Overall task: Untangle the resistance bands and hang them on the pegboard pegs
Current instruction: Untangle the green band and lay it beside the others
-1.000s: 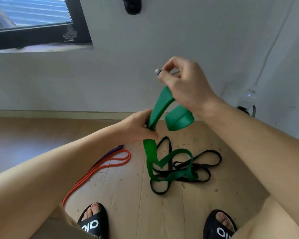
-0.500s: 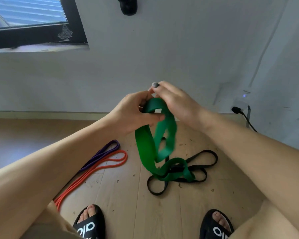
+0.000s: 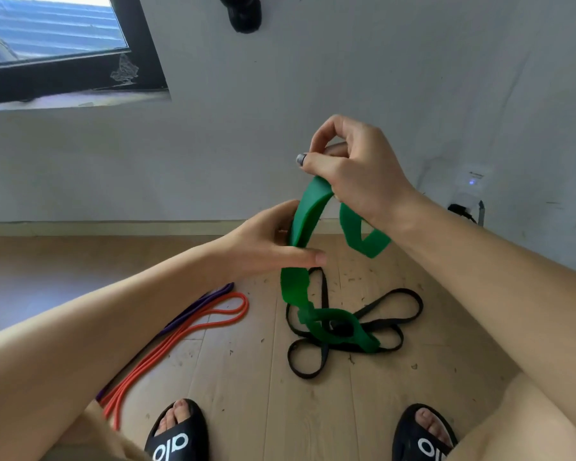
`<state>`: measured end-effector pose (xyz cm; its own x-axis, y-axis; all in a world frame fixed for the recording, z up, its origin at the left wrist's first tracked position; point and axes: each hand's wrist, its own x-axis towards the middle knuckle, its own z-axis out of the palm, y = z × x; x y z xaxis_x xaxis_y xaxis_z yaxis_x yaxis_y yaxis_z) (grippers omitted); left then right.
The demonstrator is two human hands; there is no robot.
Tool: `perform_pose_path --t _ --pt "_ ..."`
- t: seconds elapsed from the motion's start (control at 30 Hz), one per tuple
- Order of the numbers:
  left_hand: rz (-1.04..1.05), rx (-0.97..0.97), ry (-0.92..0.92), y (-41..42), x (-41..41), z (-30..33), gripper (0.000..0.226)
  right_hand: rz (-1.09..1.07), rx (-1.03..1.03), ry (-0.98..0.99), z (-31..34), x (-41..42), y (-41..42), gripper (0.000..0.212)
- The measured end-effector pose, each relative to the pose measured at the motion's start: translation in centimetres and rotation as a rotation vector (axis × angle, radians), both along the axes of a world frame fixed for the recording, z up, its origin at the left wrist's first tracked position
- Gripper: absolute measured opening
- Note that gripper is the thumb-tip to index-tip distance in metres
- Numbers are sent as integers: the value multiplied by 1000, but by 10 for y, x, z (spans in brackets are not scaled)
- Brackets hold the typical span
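Head view looks down on a pale wooden plank floor (image 3: 246, 377) speckled with small dark bits, bounded by a white wall (image 3: 313, 78) with a low skirting strip. Both hands work a wide flat green rubber resistance band (image 3: 308, 214), raised above the floor. The right hand (image 3: 353, 171) is closed on the band's upper end, thumb and forefinger pinched together over it, and a short green loop droops beneath that wrist. The left hand (image 3: 273, 241), lower than the right hand, is curled round the band's middle with the thumb laid across it. Below the left hand the green band drops to the floor, where its lower loop lies across a thin black resistance band (image 3: 389, 314) sprawled in several loops. Left of the black band, well apart from it, a slim orange tube band (image 3: 193, 331) lies touching a purple band (image 3: 200, 302). Near the bottom edge are two feet in black slides (image 3: 177, 437) with white lettering. High on the wall, left of the raised hand, sits a black-framed window (image 3: 80, 71); right of it a white wall socket (image 3: 473, 181) shows a small blue light.
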<state>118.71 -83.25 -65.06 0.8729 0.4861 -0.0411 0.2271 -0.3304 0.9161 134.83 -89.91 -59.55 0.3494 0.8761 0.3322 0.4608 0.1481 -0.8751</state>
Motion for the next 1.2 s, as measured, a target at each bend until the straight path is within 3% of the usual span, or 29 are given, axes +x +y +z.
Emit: perform_pose_path --t 0.13,0.27,0.37,0.63,0.8,0.87,0.97,1.03,1.1,1.2 --pt "135 116 -32 2 3 7 32 -86 3 -26 3 18 0 15" --pt "61 266 97 3 -2 5 33 -133 -9 -18 -1 29 -1 14" --pt "153 386 104 3 3 4 34 -146 -7 -19 0 26 1 15" --pt "10 171 195 12 0 -2 39 -201 77 54 8 29 -2 18" --pt "217 205 17 17 -2 14 26 -335 64 40 7 51 2 18" --pt "221 148 -44 14 -5 19 25 -370 -36 -128 -5 59 2 16" --pt "260 185 -111 7 -4 24 25 -236 -258 -419 -21 59 2 4" --pt "283 217 -150 4 0 28 24 -84 -298 -438 -23 47 2 16" --pt "275 315 -106 -2 5 29 25 43 -198 -307 -16 28 2 28" --pt "249 379 -51 -9 8 27 23 223 -152 23 -8 0 2 25"
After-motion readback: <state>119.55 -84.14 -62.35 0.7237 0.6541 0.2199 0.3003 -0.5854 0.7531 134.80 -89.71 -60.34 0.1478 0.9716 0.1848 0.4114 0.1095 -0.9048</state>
